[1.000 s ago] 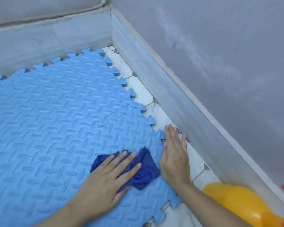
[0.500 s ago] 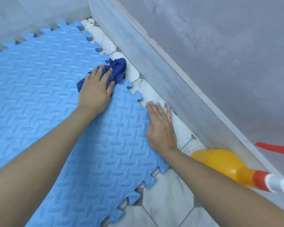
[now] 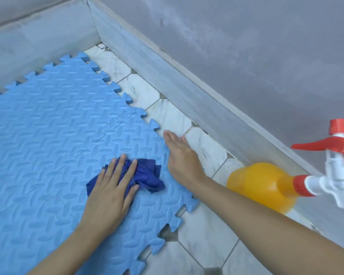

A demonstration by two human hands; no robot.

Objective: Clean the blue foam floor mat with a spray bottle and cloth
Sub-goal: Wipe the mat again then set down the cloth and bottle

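The left hand [image 3: 109, 187] lies flat with straight, slightly spread fingers on a crumpled dark blue cloth [image 3: 145, 175], pressing it down onto the blue foam floor mat [image 3: 48, 145]. The cloth is soft and bunched into folds, part of it hidden under the palm, the rest spilling out to the right of the fingers. The right hand [image 3: 180, 157] rests open, fingers straight and close together, its palm on the mat's right edge and its fingertips reaching over the jagged border toward the tile.

The mat is made of interlocking foam tiles with a raised pattern of short oval ridges; its edges are cut into puzzle-like teeth, and wavy seams show where the pieces join. It lies on a floor [image 3: 205, 235] of pale marbled tiles with small dark inserts at the corners. A grey baseboard [image 3: 167, 80] runs along the floor beneath mottled grey walls [image 3: 246, 46] that meet in a corner. Just beside the right forearm, near the baseboard, stands the spray bottle [image 3: 264, 185]: a smooth orange body, a red collar, and a white trigger head with red lever and nozzle, partly cut off by the right border.
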